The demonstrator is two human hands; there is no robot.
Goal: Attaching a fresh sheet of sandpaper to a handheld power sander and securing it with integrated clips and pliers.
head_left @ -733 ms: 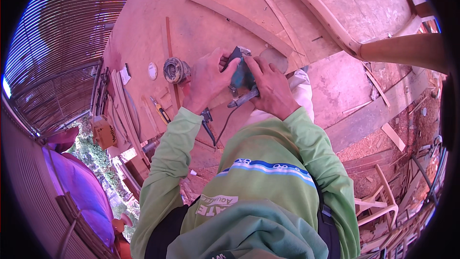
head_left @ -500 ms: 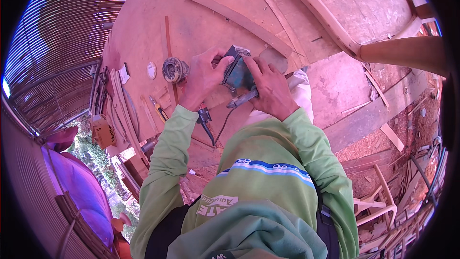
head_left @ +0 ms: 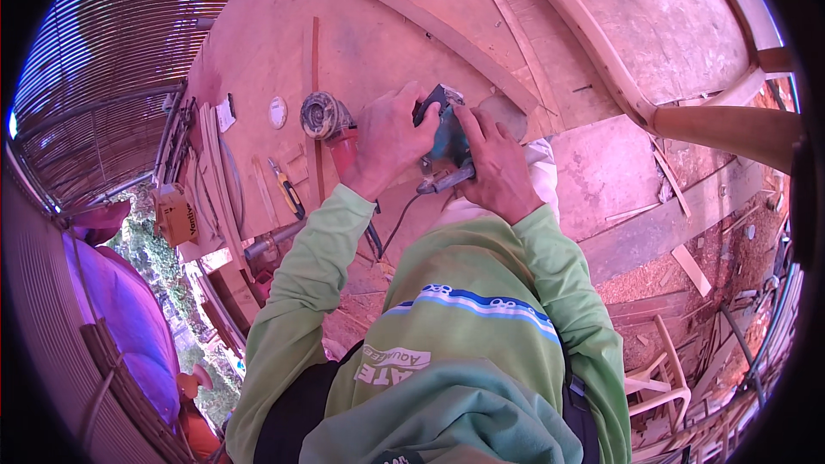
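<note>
Both hands hold a teal and black electric sander [head_left: 449,139] just in front of my body, tilted so its black plate edge faces up and left. My left hand [head_left: 387,133] pinches the black edge between thumb and curled fingers. Around the teal body's right side is my right hand [head_left: 500,163], its index finger stretched along the casing. A dark cord leaves the sander's grey lower end. Left of my left hand lies a red angle grinder [head_left: 344,151], partly covered by that hand, its round dusty head showing.
On the plywood surface [head_left: 275,51] lie a yellow utility knife [head_left: 288,187], thin wood strips and a long flat board [head_left: 447,30]. A curved wooden piece [head_left: 576,21] reaches across the upper right. A small cardboard box [head_left: 174,215] sits at the left edge; wood scraps cover the right-hand ground.
The view has shifted slightly, so the bench items appear displaced. My left hand has moved a little over the grinder's side; both hands still hold the sander.
</note>
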